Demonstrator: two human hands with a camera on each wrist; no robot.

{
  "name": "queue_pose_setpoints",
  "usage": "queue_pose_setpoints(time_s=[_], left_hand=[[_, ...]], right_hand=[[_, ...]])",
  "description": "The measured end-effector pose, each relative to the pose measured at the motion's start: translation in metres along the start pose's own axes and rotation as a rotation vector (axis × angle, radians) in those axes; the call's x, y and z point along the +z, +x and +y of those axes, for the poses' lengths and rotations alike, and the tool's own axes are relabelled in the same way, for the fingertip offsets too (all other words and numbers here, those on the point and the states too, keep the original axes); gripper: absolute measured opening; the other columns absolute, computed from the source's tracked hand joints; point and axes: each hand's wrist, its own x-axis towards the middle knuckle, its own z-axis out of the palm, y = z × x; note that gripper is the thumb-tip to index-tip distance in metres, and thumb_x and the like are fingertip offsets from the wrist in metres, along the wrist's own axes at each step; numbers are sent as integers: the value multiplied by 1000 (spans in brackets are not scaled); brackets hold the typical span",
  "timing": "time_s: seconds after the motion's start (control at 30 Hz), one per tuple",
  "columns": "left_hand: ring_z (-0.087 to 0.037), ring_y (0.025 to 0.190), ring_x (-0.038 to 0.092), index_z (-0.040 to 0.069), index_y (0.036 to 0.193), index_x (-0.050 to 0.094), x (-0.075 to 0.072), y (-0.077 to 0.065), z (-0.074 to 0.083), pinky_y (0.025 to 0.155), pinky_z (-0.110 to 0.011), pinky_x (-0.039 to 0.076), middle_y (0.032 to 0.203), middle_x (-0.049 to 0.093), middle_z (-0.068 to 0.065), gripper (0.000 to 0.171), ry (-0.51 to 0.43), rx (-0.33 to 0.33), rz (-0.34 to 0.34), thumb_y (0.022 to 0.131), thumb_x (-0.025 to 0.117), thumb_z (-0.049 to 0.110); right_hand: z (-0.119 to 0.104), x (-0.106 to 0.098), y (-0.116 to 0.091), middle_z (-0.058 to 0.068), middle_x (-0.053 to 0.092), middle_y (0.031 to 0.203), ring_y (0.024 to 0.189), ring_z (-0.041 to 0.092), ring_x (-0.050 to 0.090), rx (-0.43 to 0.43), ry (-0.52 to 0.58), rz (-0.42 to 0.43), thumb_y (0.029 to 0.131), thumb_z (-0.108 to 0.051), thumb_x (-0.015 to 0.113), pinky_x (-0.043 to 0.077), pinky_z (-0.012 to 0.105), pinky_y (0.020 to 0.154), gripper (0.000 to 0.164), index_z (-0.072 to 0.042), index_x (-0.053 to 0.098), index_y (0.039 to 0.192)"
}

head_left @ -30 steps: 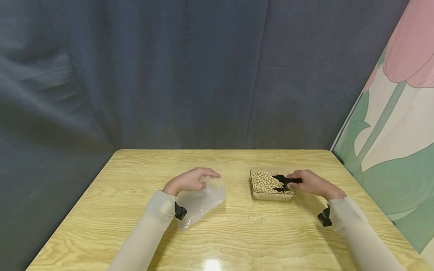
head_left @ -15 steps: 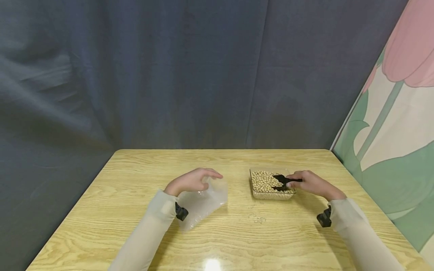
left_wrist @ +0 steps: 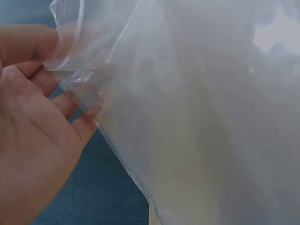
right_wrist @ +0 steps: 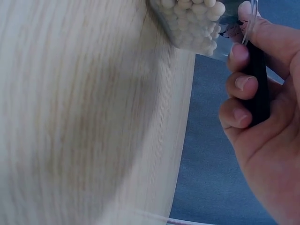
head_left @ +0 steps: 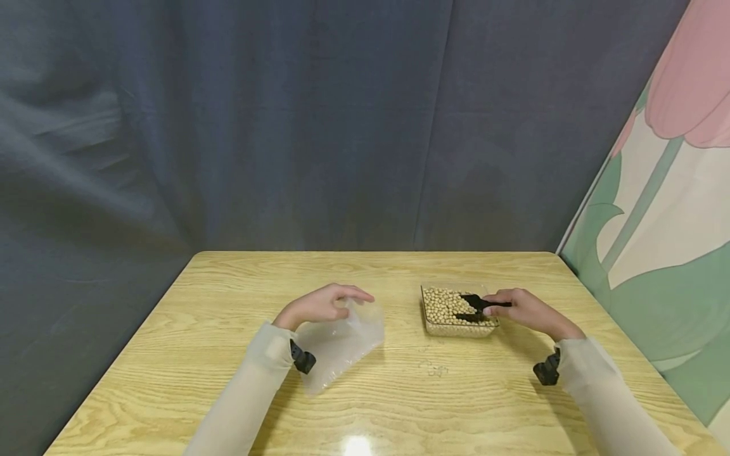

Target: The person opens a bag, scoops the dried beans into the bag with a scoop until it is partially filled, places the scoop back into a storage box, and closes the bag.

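A clear plastic bag (head_left: pixel 348 345) hangs from my left hand (head_left: pixel 319 305), which pinches its upper edge. In the left wrist view the film of the bag (left_wrist: pixel 187 117) fills most of the picture, with thumb and fingers at its rim. My right hand (head_left: pixel 527 310) grips the black handle (right_wrist: pixel 258 89) of a scoop (head_left: pixel 474 303). The scoop's head lies among pale round beans (head_left: pixel 443 305) in a clear rectangular container (head_left: pixel 456 330). Part of the scoop is hidden by the beans.
Both hands are over a wood-grain table (head_left: pixel 228 354). Small faint marks or clear bits (head_left: pixel 435 369) show on the tabletop in front of the container. A dark curtain (head_left: pixel 319 126) hangs behind the table, and a flower-patterned wall (head_left: pixel 656 221) stands at the right.
The scoop has shifted slightly in the beans, and its handle sits a touch farther right. The bag's lower part has swung a little. Otherwise both hands stay nearly in place.
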Motion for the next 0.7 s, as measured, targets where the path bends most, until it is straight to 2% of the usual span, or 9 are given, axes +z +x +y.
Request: queue_pose_setpoints(time_s=[0.13,0.37,0.53,0.7], left_hand=[[-29,127,50,11,137,54,0,-2,0,106,-48,40,138,55,-8,49,-13,8,-2,90,51,-2],[-28,128,49,11,137,54,-2,-4,1,107,-50,38,138,55,-9,49,-43,7,0,90,50,-2],[-29,129,49,8,137,53,-3,-5,1,108,-51,37,140,53,-11,43,-56,18,1,95,56,6],[-30,129,49,7,137,53,-4,-5,0,109,-52,36,141,52,-13,44,-62,28,3,94,59,12]], right_hand=[[1,0,-1,27,58,125,114,43,56,17,14,-7,95,-30,59,49,54,90,50,5,57,130],[7,1,-2,33,49,134,120,49,50,57,36,-8,95,-36,57,47,56,92,56,4,53,134],[10,2,-2,35,44,138,124,51,46,69,64,-8,95,-37,56,45,58,95,59,5,50,136],[11,3,-3,34,43,140,126,50,44,73,89,-10,96,-37,56,44,59,96,60,4,48,139]])
